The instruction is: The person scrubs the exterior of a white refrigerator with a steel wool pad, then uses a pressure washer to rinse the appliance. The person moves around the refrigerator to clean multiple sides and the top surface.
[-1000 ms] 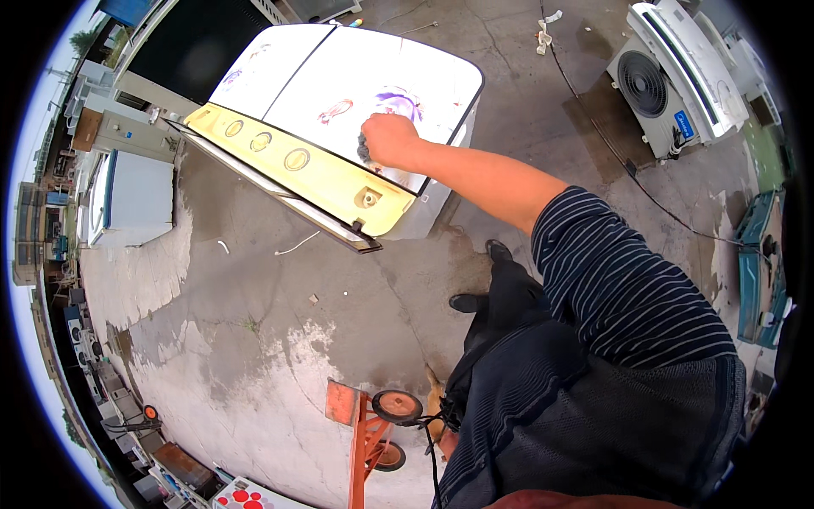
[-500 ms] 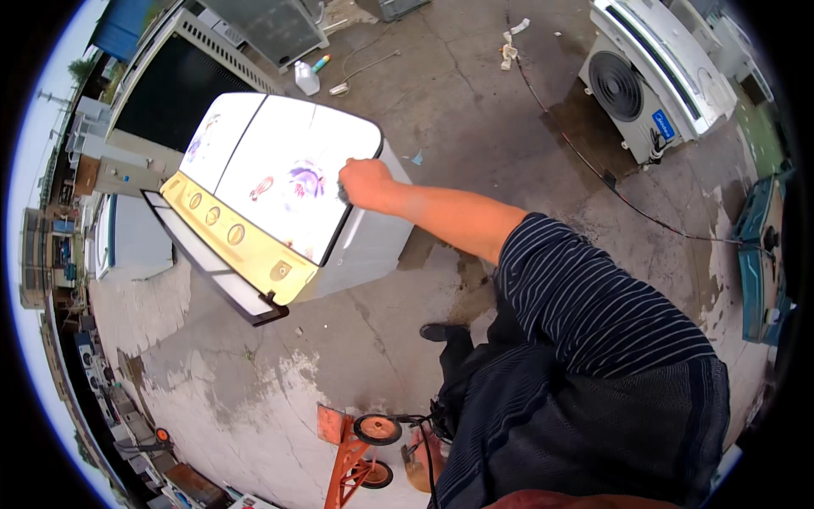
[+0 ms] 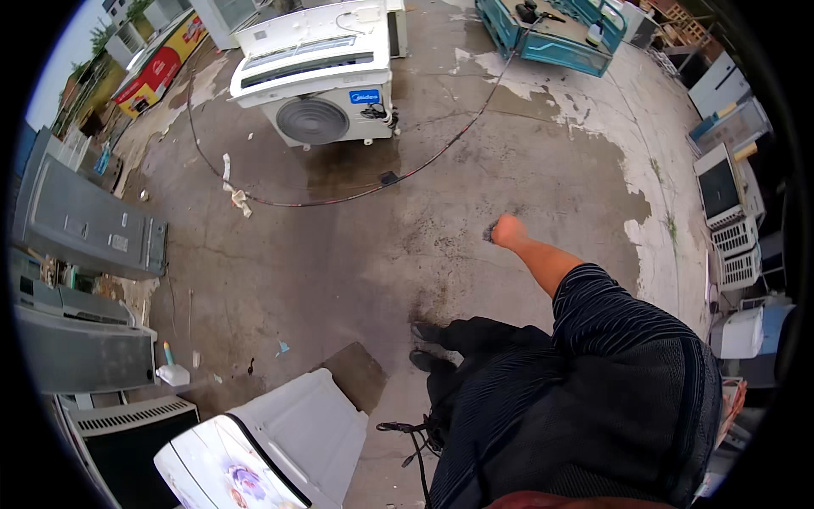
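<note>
My right hand [image 3: 510, 230] is closed around a small dark grey scouring pad [image 3: 490, 232], whose edge sticks out past my fingers. Hand and pad are held out in the air over the wet concrete ground, apart from any other thing. A white washing machine [image 3: 314, 433] with a flower-printed top stands at the lower left, partly cut off by the picture's edge. My left hand is out of sight.
An air conditioner outdoor unit [image 3: 312, 120] stands ahead with a white indoor unit [image 3: 309, 64] on top. A long dark hose or cable [image 3: 339, 201] curves across the ground to a teal cart [image 3: 551, 53]. Old fridges [image 3: 89, 208] line the left; used appliances [image 3: 721, 191] line the right.
My right hand has left the washing machine's top, the scouring pad still in it. The view has swung right, so the washing machine now sits at the lower left.
</note>
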A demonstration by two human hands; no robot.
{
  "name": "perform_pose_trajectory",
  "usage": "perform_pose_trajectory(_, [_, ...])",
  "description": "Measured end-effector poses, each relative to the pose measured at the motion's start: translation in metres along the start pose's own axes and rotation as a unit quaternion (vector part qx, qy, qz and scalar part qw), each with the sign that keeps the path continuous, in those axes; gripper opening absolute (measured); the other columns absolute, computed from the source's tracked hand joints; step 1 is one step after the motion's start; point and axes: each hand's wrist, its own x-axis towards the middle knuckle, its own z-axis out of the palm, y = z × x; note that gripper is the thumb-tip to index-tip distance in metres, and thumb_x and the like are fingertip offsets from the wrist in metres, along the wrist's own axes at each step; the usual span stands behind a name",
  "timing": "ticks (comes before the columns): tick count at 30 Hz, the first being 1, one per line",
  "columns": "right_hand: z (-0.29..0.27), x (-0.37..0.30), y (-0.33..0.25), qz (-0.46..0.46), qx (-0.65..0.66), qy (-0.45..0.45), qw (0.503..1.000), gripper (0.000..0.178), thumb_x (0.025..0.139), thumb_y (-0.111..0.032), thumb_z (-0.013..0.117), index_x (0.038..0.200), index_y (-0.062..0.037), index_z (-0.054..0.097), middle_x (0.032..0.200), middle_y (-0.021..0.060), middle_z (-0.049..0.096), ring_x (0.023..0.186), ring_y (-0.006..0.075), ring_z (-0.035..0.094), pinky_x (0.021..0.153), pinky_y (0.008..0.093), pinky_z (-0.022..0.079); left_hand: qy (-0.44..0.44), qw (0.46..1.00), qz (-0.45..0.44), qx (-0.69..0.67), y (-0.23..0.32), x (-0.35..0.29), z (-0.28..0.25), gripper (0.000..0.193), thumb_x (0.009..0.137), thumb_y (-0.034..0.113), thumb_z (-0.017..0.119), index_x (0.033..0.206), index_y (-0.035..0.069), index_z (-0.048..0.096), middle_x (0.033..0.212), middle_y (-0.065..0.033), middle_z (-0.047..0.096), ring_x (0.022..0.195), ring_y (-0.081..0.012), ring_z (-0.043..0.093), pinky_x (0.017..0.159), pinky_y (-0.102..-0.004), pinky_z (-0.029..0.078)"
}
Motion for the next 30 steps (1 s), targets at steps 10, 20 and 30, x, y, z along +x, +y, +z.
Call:
perform_pose_trajectory(10, [-0.05,-0.102,0.392,0.445,0.142,0.206,0.86,0.043,0.085,-0.028,0.074,0.113,0.0028,0.064,0.115,0.027,0.068,0.111,0.0413,0.065,0.095,0.0479,0.052,0.006,0.979,0.161,0.123,0.253,0.041,0.112,0.042,0.098,0.037,0.054,0.128,0.008,0.055,0.101,-0.0113,0.067,0.083,-0.0248,0.065,0.072,-0.0397,0.054])
perform_pose_trajectory(20, [0.013,-0.123,0.453,0.599,0.187,0.077,0.775,0.035,0.082,-0.032,0.077,0.098,-0.0006,0.075,0.099,0.0224,0.074,0.099,0.0379,0.071,0.088,0.044,0.055,-0.318,0.636,0.257,0.654,0.216,-0.16,0.503,0.027,0.102,0.033,0.052,0.107,0.008,0.063,0.089,-0.0075,0.07,0.073,-0.0203,0.068,0.059,-0.0343,0.057])
perform_pose_trajectory(30, [-0.096,0.085,0.541,0.53,0.21,0.155,0.807,0.024,0.085,-0.023,0.073,0.092,-0.0003,0.076,0.089,0.0222,0.073,0.086,0.037,0.072,0.078,0.043,0.055,-0.265,0.703,0.148,0.644,0.185,-0.245,0.845,0.016,0.1,0.025,0.059,0.109,0.013,0.061,0.082,-0.0046,0.069,0.061,-0.0153,0.062,0.051,-0.0286,0.049])
